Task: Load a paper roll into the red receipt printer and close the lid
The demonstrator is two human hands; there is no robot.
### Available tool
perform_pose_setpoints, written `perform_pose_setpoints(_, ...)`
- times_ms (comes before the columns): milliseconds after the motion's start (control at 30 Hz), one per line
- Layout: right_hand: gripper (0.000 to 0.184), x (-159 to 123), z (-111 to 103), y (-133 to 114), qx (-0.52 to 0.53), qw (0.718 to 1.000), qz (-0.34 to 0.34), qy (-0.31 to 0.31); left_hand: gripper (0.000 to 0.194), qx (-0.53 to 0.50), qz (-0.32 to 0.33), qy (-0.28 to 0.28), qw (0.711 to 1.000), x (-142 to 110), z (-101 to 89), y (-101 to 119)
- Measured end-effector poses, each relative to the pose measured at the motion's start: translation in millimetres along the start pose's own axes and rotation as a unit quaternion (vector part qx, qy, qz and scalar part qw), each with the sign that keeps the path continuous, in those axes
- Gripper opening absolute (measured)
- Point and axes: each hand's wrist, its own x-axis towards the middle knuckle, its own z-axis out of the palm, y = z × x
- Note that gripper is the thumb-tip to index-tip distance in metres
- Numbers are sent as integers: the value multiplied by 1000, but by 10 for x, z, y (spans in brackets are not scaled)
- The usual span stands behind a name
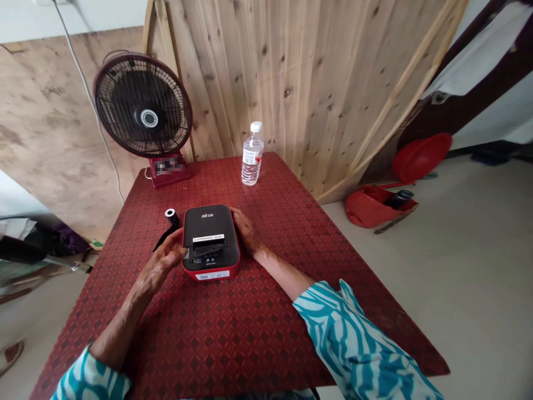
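Observation:
A small black and red box-shaped device, like a label printer, sits in the middle of the red patterned table. My left hand grips its left side, thumb pressed on the top near the front edge. My right hand wraps its fingers round the right side. A small black roll with a white end lies on the table just beyond my left hand.
A dark red table fan stands at the table's far left corner, its white cable running up the wall. A clear water bottle stands at the far edge. Wooden boards lean behind. Red basins and a red bag lie on the floor to the right.

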Motion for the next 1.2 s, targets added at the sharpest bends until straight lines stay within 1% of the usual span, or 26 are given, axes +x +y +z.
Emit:
perform_pose_setpoints(133,51,8,-1,1,4,1000,-2,-4,70,-37,-5,-18,999,-2,8,-11)
perform_pose_setpoints(433,49,23,-5,54,9,1000,2,-6,71,-62,-7,-33,998,10,4,-16)
perform_pose_setpoints(600,50,17,2,34,15,1000,4,9,71,-76,-42,-13,996,25,-4,-50)
perform_pose_setpoints(767,51,20,-3,50,15,999,11,27,73,-61,-33,-12,997,22,13,-33)
perform_pose_setpoints(933,50,22,0,47,28,999,9,19,73,-58,-27,-9,998,21,30,-15)
perform_pose_setpoints(1033,50,35,5,36,28,999,9,21,72,-37,-10,-2,999,1,19,-3)
perform_pose_setpoints(1100,49,48,9,34,27,999,3,24,69,-1,8,-1,1000,-22,-3,54)
perform_pose_setpoints(1200,49,64,15,39,25,999,-4,29,64,117,52,8,992,-38,-24,249)
